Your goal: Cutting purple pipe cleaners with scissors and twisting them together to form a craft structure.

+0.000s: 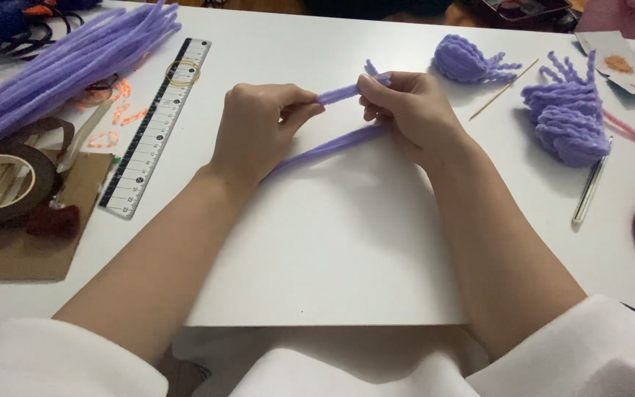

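- Two bare hands meet over the middle of the white table [347, 242], both pinched on one purple pipe cleaner [336, 143].
- The left hand [255, 129] is curled nearly into a fist, thumb pressed against the forefinger, gripping the fuzzy stem where its upper run passes between the hands.
- The right hand [406, 110] is closed too, fingertips nipping the stem just short of its folded end, which sticks up past the knuckles.
- The pipe cleaner looks doubled back on itself: a short upper run spans the gap between the hands, and a longer lower run slants down and to the left, passing under the left hand toward the wrist. Its long axis lies roughly left to right, tilted, with the bend on the right hand's side, so that hand is nearer the fold.
- Beyond the right hand lie a small curled purple piece [468, 60], a thin wooden stick [503, 90] and a larger bunch of purple curls [567, 114], well apart from the fingers.
- Beyond the left hand a ruler [156, 125] lies at a slant with a rubber band [183, 72] on it.
- Farther left sit a bundle of straight purple pipe cleaners [60, 66] and a roll of brown tape [1, 184].
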